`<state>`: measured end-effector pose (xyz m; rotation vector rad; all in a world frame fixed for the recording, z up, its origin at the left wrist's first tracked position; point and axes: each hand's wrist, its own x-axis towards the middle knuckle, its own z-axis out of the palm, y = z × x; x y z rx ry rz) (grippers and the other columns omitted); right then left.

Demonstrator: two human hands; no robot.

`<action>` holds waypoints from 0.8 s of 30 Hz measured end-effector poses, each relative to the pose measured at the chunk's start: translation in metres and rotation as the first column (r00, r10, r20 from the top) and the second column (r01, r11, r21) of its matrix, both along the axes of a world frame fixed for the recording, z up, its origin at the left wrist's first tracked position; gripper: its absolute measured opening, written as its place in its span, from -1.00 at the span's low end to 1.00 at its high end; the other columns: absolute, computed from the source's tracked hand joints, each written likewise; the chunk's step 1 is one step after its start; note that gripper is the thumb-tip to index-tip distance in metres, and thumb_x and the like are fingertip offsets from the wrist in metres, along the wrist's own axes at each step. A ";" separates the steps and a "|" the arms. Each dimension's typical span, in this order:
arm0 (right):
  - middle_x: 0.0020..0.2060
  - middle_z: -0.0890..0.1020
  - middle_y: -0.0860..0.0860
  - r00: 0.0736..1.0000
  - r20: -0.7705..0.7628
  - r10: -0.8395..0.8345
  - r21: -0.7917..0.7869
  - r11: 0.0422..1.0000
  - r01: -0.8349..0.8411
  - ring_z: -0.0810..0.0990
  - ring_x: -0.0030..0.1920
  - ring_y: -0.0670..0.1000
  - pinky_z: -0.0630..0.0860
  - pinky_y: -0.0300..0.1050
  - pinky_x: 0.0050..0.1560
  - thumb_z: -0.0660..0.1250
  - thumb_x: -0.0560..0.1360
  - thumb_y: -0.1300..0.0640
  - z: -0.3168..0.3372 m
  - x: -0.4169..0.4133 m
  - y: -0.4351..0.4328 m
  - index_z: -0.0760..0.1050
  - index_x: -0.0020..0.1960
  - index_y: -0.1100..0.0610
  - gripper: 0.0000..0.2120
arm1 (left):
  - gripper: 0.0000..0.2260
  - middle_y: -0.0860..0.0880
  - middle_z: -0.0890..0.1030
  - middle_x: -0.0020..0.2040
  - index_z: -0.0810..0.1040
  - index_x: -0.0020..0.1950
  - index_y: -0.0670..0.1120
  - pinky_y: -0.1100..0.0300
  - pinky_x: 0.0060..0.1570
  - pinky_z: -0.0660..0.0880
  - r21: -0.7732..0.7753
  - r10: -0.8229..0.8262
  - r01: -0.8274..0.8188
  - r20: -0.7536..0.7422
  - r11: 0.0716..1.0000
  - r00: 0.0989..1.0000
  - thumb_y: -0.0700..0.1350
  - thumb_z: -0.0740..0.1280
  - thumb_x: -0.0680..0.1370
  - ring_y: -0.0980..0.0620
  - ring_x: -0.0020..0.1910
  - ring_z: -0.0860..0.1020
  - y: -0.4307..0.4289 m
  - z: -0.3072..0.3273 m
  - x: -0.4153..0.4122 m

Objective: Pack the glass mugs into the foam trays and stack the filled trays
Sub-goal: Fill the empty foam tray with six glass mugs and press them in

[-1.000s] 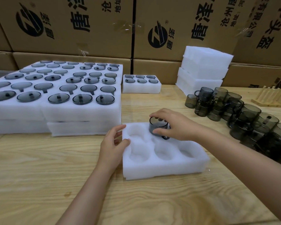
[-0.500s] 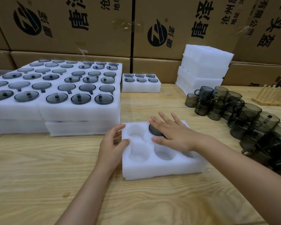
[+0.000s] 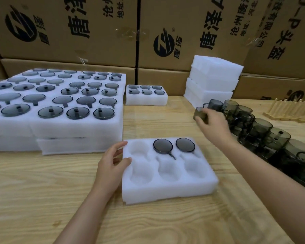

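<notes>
The tray point(image 3: 167, 192) is held at its left edge by the left hand point(image 3: 113, 161), thumb laid on top, fingers loosely curled at the far corner. A mug point(image 3: 199, 115), upright at the left end of the loose mugs point(image 3: 264, 127) on the table point(image 3: 42, 191), is pinched between the thumb and fingers of the right hand point(image 3: 213, 125). Two packed mugs point(image 3: 162, 146) are seated bases-up, axes vertical, in the middle and right pockets of the tray's back row, handles pointing near-right. The other four pockets show bare foam. Filled trays point(image 3: 74, 127) are stacked at left.
</notes>
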<state>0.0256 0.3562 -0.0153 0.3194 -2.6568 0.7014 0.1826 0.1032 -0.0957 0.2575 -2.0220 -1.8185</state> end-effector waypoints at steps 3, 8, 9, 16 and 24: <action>0.17 0.50 0.23 0.912 -0.098 -0.399 0.217 0.886 0.411 0.39 0.18 0.25 0.37 0.10 0.15 0.21 0.53 0.05 0.008 -0.034 0.050 0.46 0.19 0.24 -0.67 | -0.66 0.03 0.60 0.14 0.54 0.12 0.13 0.15 0.05 0.48 0.009 -0.001 0.001 -0.003 1.000 1.000 -0.15 0.37 0.38 0.08 0.14 0.54 0.000 0.000 0.000; -0.13 0.51 0.24 0.881 0.081 -0.466 0.137 0.881 0.454 0.48 -0.16 0.22 0.40 -0.06 -0.28 0.19 0.55 0.16 0.017 -0.072 0.087 0.41 -0.02 0.29 -0.83 | -0.62 0.01 0.61 0.12 0.56 0.13 0.12 0.08 0.06 0.51 0.007 0.015 -0.015 0.005 1.000 1.000 -0.13 0.34 0.33 0.06 0.10 0.56 0.000 -0.002 -0.001; -0.24 0.48 0.22 0.879 0.099 -0.467 0.137 0.881 0.453 0.46 -0.25 0.19 0.34 -0.11 -0.36 0.20 0.54 0.19 0.020 -0.078 0.089 0.39 -0.09 0.30 -0.84 | -0.64 0.01 0.61 0.12 0.56 0.13 0.11 0.04 0.09 0.52 0.007 0.014 -0.014 0.003 1.000 1.000 -0.17 0.37 0.37 0.06 0.11 0.56 0.000 -0.002 -0.002; -0.37 0.44 0.18 0.832 0.190 -0.522 0.174 0.851 0.495 0.44 -0.33 0.15 0.27 -0.17 -0.46 0.28 0.47 0.28 0.020 -0.098 0.091 0.35 -0.34 0.26 -0.77 | -0.64 0.00 0.63 0.10 0.57 0.13 0.07 0.11 0.05 0.51 0.033 0.006 -0.006 0.002 0.999 1.000 -0.27 0.39 0.41 0.07 0.10 0.58 -0.001 -0.004 -0.001; -0.44 0.60 0.15 0.792 0.249 -0.557 0.089 0.828 0.554 0.51 -0.45 0.05 0.30 -0.20 -0.51 0.21 0.55 0.32 0.030 -0.096 0.079 0.52 -0.27 0.34 -0.76 | -0.61 0.00 0.63 0.08 0.58 0.12 0.09 0.07 0.05 0.53 0.049 0.004 -0.004 -0.002 0.999 1.000 -0.13 0.33 0.31 0.06 0.05 0.60 0.000 -0.005 -0.002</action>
